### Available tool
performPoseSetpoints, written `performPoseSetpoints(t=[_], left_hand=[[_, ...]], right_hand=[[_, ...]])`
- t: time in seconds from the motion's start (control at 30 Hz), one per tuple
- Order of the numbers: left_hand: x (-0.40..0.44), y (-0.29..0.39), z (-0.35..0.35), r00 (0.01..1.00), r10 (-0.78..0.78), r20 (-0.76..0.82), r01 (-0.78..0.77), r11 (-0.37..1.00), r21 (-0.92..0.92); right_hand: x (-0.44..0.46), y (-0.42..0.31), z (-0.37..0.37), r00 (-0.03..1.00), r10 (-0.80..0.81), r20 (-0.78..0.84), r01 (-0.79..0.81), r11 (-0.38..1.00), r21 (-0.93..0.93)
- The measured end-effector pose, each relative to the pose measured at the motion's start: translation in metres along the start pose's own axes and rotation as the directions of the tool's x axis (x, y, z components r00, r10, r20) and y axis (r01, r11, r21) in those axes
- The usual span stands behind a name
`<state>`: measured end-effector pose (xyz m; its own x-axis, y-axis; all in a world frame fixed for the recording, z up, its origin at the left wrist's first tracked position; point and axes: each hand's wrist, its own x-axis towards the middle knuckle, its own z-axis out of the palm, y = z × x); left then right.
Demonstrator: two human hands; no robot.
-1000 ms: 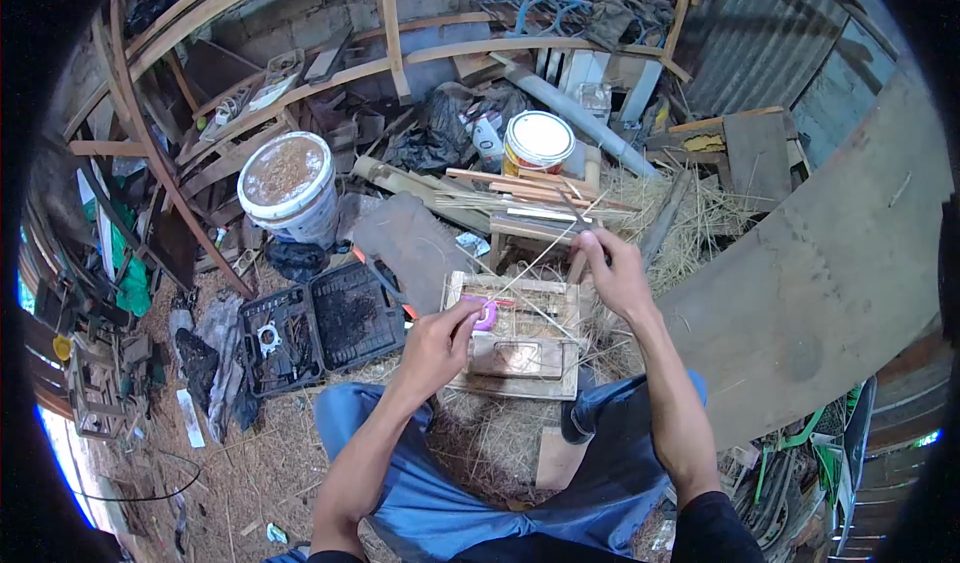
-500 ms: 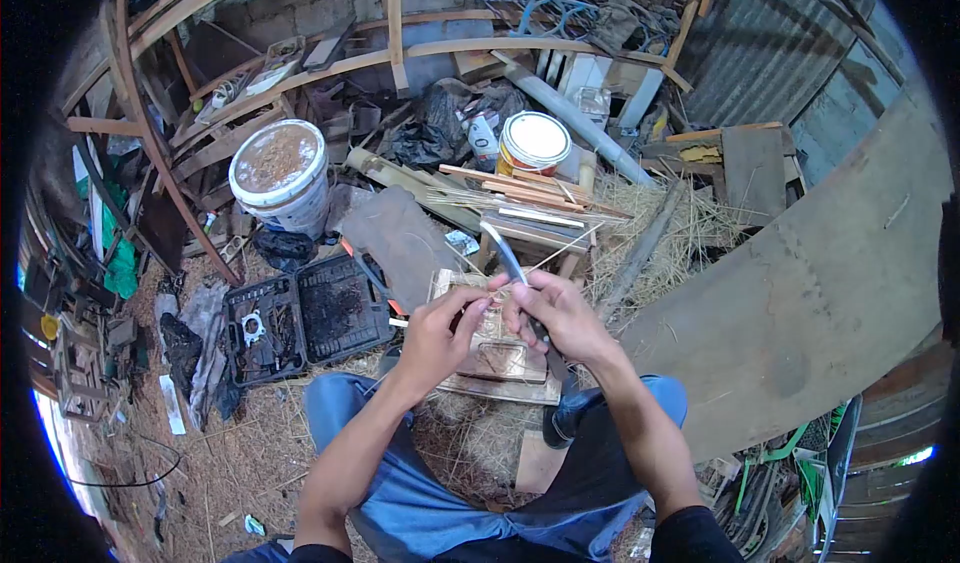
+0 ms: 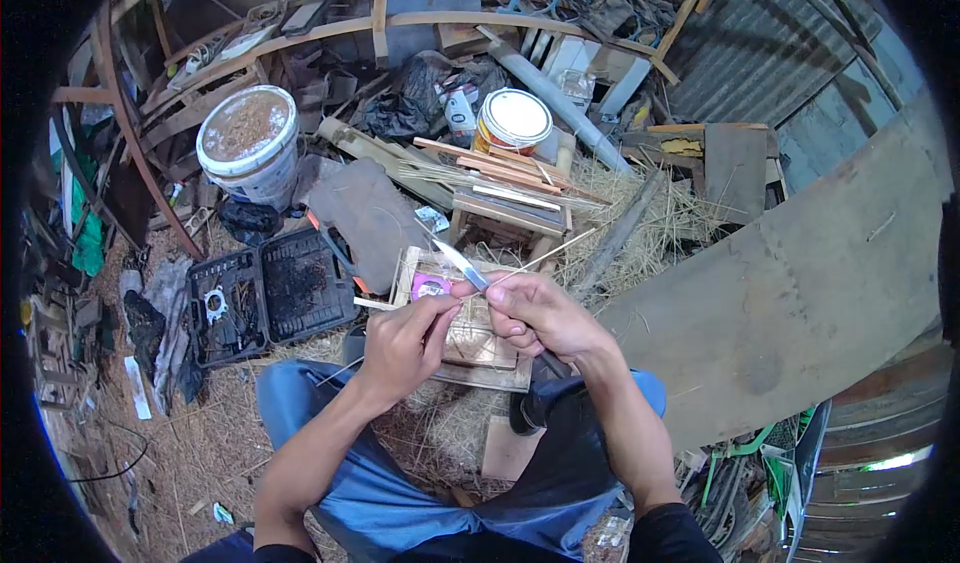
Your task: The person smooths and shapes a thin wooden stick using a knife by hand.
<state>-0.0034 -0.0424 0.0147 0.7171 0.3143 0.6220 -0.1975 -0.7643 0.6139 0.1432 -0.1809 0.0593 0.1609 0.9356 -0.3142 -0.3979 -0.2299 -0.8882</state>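
Note:
My right hand (image 3: 540, 315) is wrapped round the dark handle of a knife (image 3: 462, 265), its blade pointing up and to the left. A thin bamboo strip (image 3: 558, 249) passes by the right fingers and the blade. Close by on the left, my left hand (image 3: 405, 343) pinches the strip between thumb and fingertips. Beneath both hands is a wooden box-like stand (image 3: 480, 376), with a pink object (image 3: 430, 285) on its left part.
A small bench (image 3: 510, 215) bearing wood strips stands ahead. Farther left are a white bucket (image 3: 248, 153) and an open black tool case (image 3: 305, 285). A large board (image 3: 770, 303) slopes at right; a paint can (image 3: 514, 120) stands behind the bench.
The right hand has come down from the upper right to beside the left hand, and the knife blade now lies at the strip. The view has shifted, so the surroundings sit farther left.

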Motion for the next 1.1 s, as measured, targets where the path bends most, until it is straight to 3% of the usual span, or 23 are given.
performPoseSetpoints(t=[0.27, 0.37, 0.53, 0.67, 0.73, 0.8, 0.87, 0.93, 1.1], left_hand=[[0.001, 0.003, -0.001, 0.998, -0.013, 0.059, 0.014, 1.0, -0.005], [-0.002, -0.002, -0.003, 0.999, -0.01, 0.034, 0.01, 1.0, -0.009], [-0.004, -0.003, -0.003, 0.992, -0.059, 0.108, 0.057, 0.998, 0.017], [-0.014, -0.006, 0.005, 0.996, -0.083, 0.021, 0.082, 0.995, 0.063], [-0.007, -0.008, 0.003, 0.996, -0.051, 0.076, 0.049, 0.999, 0.017], [-0.005, -0.006, 0.004, 0.994, -0.088, 0.07, 0.087, 0.996, 0.014], [-0.004, -0.009, 0.009, 0.992, -0.106, 0.07, 0.105, 0.994, 0.015], [0.0, -0.013, 0.012, 0.994, -0.093, 0.058, 0.091, 0.995, 0.031], [0.001, -0.016, 0.012, 0.986, -0.139, 0.091, 0.134, 0.989, 0.057]], right_hand=[[-0.013, -0.014, -0.004, 0.99, 0.062, -0.128, -0.077, 0.99, -0.116], [-0.023, -0.026, -0.021, 0.953, -0.055, -0.298, 0.025, 0.994, -0.103], [-0.026, -0.031, -0.037, 0.939, -0.118, -0.323, 0.082, 0.989, -0.121], [-0.025, -0.027, -0.034, 0.927, -0.182, -0.329, 0.149, 0.981, -0.123], [-0.02, -0.029, -0.028, 0.931, -0.182, -0.316, 0.17, 0.983, -0.066], [-0.014, -0.019, -0.035, 0.886, -0.271, -0.377, 0.24, 0.962, -0.127], [-0.015, -0.018, -0.039, 0.873, -0.278, -0.401, 0.256, 0.961, -0.108], [-0.015, -0.023, -0.036, 0.892, -0.188, -0.411, 0.189, 0.981, -0.037], [-0.006, -0.013, -0.035, 0.867, -0.198, -0.457, 0.197, 0.979, -0.05]])
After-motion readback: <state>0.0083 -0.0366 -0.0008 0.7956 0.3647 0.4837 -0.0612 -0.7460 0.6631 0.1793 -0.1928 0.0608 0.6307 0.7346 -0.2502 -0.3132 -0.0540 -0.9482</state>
